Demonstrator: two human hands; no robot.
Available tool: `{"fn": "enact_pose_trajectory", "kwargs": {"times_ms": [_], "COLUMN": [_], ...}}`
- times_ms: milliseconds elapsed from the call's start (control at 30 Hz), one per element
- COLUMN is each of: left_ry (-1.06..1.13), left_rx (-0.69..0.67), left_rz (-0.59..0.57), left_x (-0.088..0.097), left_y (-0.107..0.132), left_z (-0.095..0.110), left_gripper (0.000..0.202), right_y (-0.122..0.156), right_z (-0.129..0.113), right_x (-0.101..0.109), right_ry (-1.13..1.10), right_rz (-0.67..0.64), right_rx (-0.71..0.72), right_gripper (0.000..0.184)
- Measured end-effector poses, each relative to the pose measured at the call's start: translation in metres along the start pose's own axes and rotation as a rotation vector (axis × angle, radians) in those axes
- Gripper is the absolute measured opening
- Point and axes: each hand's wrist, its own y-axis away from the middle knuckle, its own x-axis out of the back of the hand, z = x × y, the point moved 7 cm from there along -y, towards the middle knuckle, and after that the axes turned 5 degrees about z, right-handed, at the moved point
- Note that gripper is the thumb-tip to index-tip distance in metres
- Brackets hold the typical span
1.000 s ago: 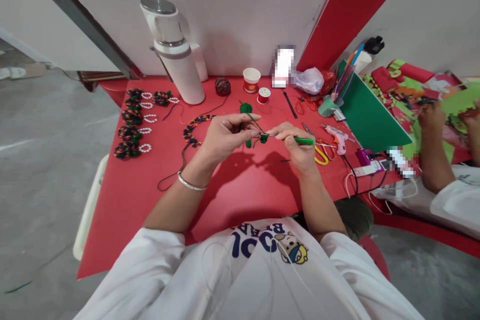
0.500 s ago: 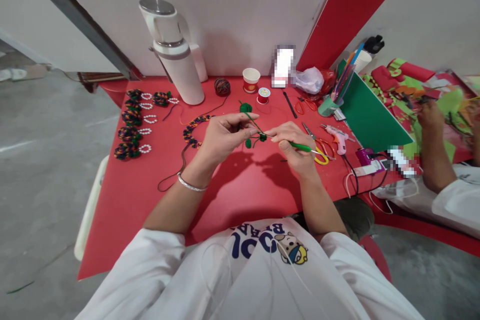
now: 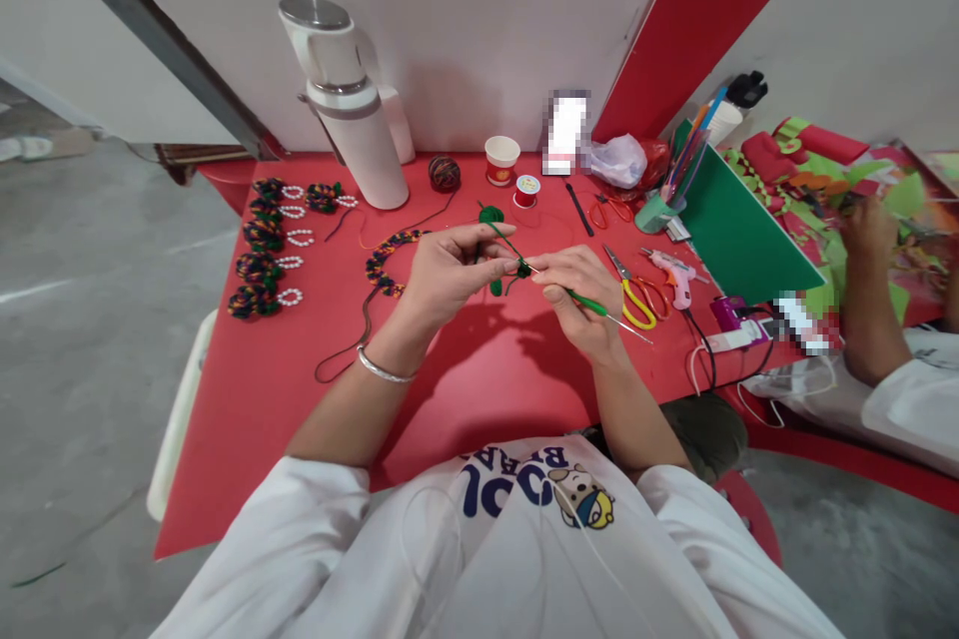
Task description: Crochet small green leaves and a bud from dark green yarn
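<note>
**Small green piece [image 3: 522, 270] being held at the tip of the hook [image 3: 588, 304]!**

Above the red desk [image 3: 486, 369], the small green piece is being pinched by the left hand [image 3: 450, 272], thumb and fingers together on it, while the hook is being clamped in the grip of the right hand [image 3: 582, 298]. The green yarn [image 3: 503, 236] is being drawn taut from the left forefinger.

Danger here? Any loop at the tip could be lost if the yarn is being slackened, or choked if it is being overtightened. The stitches are being half hidden by fingertips, so a split strand could easily be missed.

And around them: the hook's rear end is being pointed towards the yellow-handled scissors [image 3: 638, 308]; contact cannot be told, but a knock could be caused by a wide swing. The multicoloured ring [image 3: 375, 265] is being partly covered by the left hand, and the green ball [image 3: 491, 215] is being crowded just behind the fingers.
</note>
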Motion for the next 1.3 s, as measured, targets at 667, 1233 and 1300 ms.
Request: {"fn": "enact_pose_trajectory", "kwargs": {"times_ms": [667,1233,1300], "left_ry": [-0.203,0.298,0.269], "left_rx": [-0.187,0.403,0.385], "left_rz": [0.187,-0.211,-0.203], "left_x": [0.002,-0.014,-0.012], "left_y": [0.006,0.006,0.004], "left_z": [0.011,-0.014,-0.012], "left_gripper": [0.03,0.046,0.044], "right_y": [0.012,0.02,0.013], "right_z": [-0.001,-0.004,-0.002], "right_x": [-0.01,-0.01,-0.006], "right_ry": [0.169,0.122,0.049], "right_rz": [0.061,0.137,0.062], "right_rx": [0.119,0.263,0.259], "right_gripper": [0.015,0.022,0.024]}}
